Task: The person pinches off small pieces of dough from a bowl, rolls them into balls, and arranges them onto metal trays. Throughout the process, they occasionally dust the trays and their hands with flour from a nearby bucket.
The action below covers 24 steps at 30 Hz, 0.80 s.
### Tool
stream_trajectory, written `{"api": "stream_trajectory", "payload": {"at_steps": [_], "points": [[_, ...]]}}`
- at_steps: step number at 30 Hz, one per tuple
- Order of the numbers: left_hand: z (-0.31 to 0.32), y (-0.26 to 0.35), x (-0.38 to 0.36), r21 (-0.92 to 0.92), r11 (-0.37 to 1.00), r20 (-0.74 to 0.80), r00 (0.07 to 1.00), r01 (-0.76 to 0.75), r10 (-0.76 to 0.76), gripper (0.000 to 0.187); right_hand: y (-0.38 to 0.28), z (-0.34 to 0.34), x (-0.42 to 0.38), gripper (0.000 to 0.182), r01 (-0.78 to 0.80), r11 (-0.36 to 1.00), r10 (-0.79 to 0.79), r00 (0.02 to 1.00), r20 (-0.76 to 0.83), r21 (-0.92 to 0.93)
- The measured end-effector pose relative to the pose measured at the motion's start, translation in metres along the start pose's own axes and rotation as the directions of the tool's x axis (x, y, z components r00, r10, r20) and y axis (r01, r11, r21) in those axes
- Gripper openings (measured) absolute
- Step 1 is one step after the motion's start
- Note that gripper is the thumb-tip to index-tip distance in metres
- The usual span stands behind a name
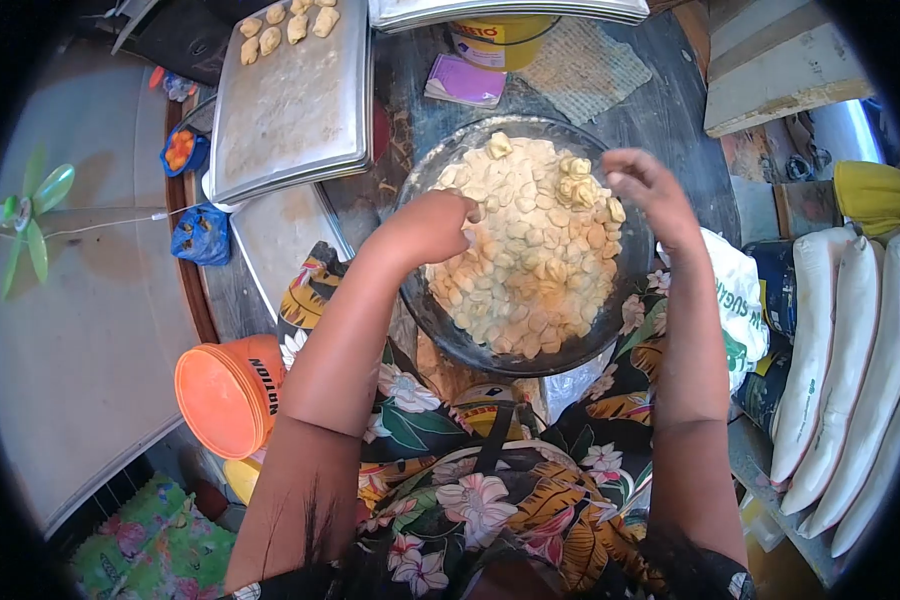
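A wide dark round basin [425,325] holds many small flattened pieces of pale dough [545,240], dusted with flour. A small heap of dough lumps [578,183] lies at its upper right, another lump [498,145] near the far rim. My left hand [432,228] is over the basin's left part, fingers curled down at the dough; whatever they may hold is hidden. Above the right rim, my right hand [655,195] is raised with loosely bent fingers apart, slightly blurred, and nothing visible in it.
Stacked metal trays [290,110] stand at upper left, the top one bearing several dough pieces [297,28]. A purple packet [466,80], a yellow bucket [500,42] and a cloth [585,70] sit behind the basin. An orange bucket [220,400] is left; filled white sacks [835,370] are right.
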State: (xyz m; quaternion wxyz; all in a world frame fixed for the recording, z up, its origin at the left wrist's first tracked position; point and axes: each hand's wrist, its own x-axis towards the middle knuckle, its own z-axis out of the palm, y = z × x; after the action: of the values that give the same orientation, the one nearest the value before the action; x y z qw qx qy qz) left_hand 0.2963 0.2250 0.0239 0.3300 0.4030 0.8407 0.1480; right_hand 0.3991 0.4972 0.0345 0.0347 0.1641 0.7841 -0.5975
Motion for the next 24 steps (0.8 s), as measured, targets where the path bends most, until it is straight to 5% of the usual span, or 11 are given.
{"api": "stream_trajectory", "payload": {"at_steps": [4, 5, 7, 11, 24], "points": [[-0.004, 0.001, -0.002, 0.009, 0.999, -0.009, 0.999, -0.035, 0.035, 0.033, -0.065, -0.031, -0.035, 0.04, 0.41, 0.908, -0.415, 0.859, -0.299, -0.084], [-0.004, 0.003, -0.004, 0.006, 0.999, 0.022, 0.999, -0.032, 0.032, 0.033, -0.079, -0.04, -0.045, 0.048, 0.662, 0.737, -0.67, 0.691, -0.273, -0.135], [-0.006, 0.007, -0.002, 0.001, 1.0, 0.04, 0.999, -0.027, 0.027, 0.033, -0.106, -0.054, -0.08, 0.048, 0.774, 0.603, -0.79, 0.544, -0.283, -0.194], [-0.005, 0.009, -0.003, 0.016, 0.998, 0.008, 0.999, -0.053, 0.053, 0.033, -0.129, -0.059, -0.12, 0.047, 0.734, 0.599, -0.796, 0.502, -0.34, -0.319], [-0.014, 0.003, -0.014, -0.032, 0.996, -0.058, 0.995, -0.085, 0.083, 0.033, -0.1, -0.092, -0.104, 0.045, 0.328, 0.872, -0.485, 0.674, -0.557, -0.364]]}}
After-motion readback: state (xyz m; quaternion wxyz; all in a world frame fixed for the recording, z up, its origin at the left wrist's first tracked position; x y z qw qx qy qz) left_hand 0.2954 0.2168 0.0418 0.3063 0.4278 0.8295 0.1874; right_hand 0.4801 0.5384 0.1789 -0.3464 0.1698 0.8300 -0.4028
